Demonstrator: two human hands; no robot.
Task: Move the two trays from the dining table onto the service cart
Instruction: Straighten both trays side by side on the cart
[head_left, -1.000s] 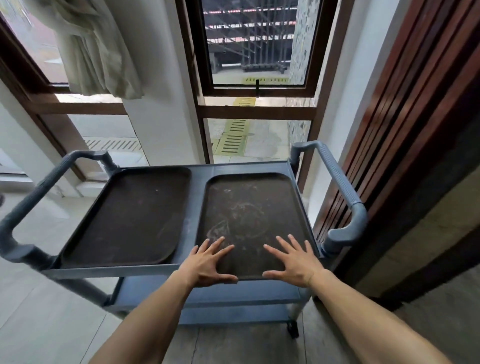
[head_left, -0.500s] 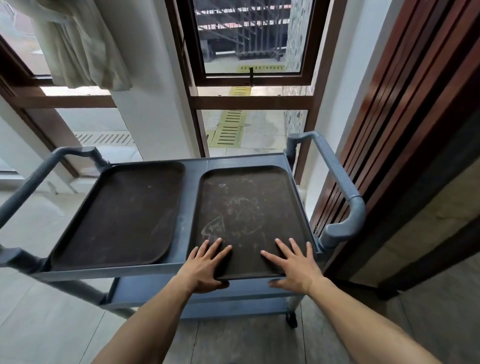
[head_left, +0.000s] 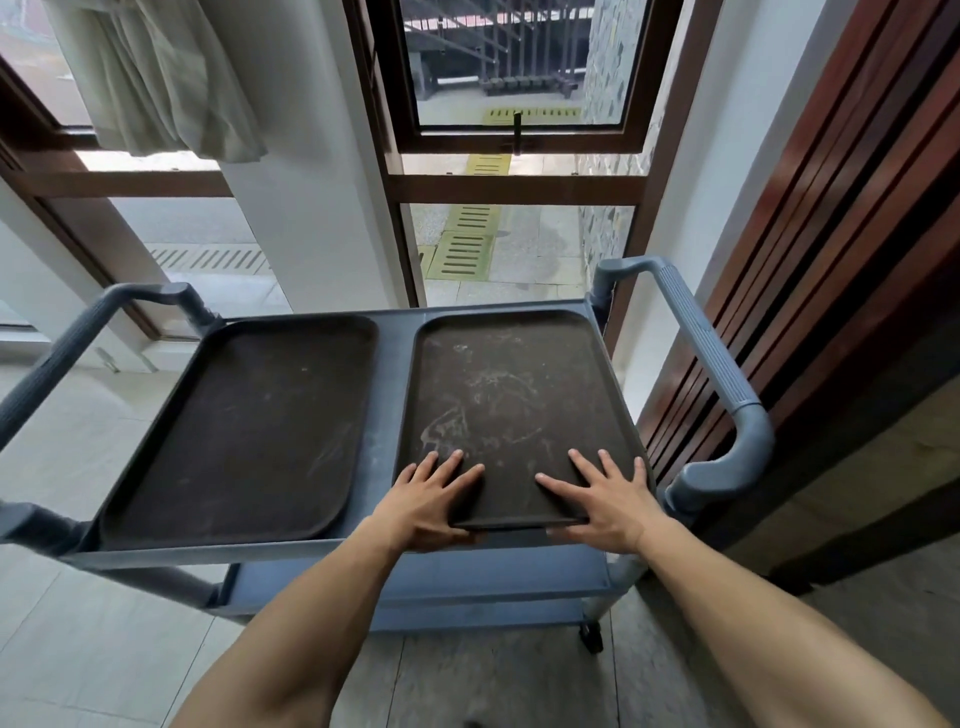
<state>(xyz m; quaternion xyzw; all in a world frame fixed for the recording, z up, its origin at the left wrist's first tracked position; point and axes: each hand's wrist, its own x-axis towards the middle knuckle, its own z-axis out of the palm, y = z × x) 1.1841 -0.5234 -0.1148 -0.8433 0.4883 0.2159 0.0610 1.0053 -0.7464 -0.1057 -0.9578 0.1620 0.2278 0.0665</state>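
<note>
Our left hand (head_left: 426, 504) and right hand (head_left: 610, 501) pinch the second tray (head_left: 514, 395), seemingly seated on the service cart (head_left: 390, 374); the first tray (head_left: 249, 431) sits leftward.

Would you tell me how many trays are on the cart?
2. The left tray lies untouched on the cart's top shelf; the right tray lies beside it, its near edge held by the left hand and right hand. The lower shelf is partly hidden.

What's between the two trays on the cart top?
Only a bare strip of the cart, its grey-blue top shelf. The left tray and right tray lie side by side, apart, with nothing on the strip. The head view shows it.
</note>
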